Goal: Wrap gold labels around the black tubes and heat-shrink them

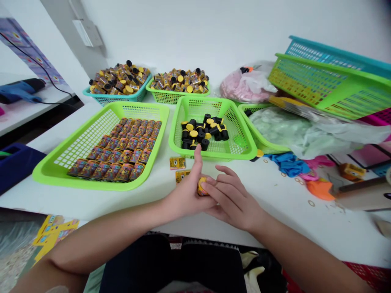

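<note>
Left hand (186,199) and right hand (232,201) pinch a small yellow cylinder (202,187) at lower centre; slipping fingers could drop it.

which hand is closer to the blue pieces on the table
Right hand, to the left of the blue pieces. Left hand is farther away, on the right hand's other side.

Yellow object (202,187) mostly hidden by hands (186,199) (233,201) (print unreadable)

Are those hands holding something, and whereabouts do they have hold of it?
Yes, a small yellow cylinder, pinched at its side between the left hand and the right hand; the fingers hide most of it.
</note>
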Demonstrator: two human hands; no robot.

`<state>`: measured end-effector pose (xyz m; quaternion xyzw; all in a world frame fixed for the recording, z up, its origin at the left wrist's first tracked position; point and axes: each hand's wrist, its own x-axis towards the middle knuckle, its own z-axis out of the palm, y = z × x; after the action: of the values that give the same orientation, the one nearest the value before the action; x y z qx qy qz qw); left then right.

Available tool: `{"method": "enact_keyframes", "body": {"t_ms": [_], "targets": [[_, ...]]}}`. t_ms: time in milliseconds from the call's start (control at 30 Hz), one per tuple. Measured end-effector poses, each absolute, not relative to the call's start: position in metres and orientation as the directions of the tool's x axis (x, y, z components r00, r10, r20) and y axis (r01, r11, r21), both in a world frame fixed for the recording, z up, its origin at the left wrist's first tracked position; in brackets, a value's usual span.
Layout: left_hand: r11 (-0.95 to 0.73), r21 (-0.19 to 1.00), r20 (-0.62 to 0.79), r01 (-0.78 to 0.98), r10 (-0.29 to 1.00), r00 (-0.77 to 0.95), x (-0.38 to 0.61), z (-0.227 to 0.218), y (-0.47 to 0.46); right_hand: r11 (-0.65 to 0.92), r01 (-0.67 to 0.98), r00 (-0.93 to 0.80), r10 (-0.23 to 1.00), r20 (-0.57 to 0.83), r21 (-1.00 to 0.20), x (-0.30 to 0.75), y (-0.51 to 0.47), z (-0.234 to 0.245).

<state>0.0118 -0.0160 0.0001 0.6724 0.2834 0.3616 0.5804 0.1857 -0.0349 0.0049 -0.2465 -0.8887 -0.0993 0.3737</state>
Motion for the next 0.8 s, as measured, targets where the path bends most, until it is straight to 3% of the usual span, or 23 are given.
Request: {"method": "enact_keyframes", "body": {"t_ms": [133,233,500,667,800], "targets": [[-0.459,0.882,0.365,0.105,0.806,0.465,0.009,0.008,-0.016,0.842,0.539,-0.596,0.347,0.724,0.040,0.185,-0.032,0.003],[-0.511,0.810,0.377,0.289,0.830,0.411,-0.006,0.031,-0.022,0.817,0.576,-0.536,0.358,0.765,0.022,0.186,-0.028,0.002],[-0.376,0.660,0.239,0.650,0.926,0.293,-0.095,0.100,0.044,0.677,0.736,-0.420,0.468,0.778,-0.010,0.195,-0.009,0.000],[-0.107,0.499,0.031,0.860,0.994,0.106,-0.111,0.084,0.135,0.672,0.736,-0.403,0.530,0.746,-0.079,0.194,0.000,-0.007],[-0.092,0.449,-0.082,0.889,0.986,0.144,-0.106,0.058,0.160,0.625,0.753,-0.281,0.591,0.756,-0.208,0.202,0.008,-0.008]]}}
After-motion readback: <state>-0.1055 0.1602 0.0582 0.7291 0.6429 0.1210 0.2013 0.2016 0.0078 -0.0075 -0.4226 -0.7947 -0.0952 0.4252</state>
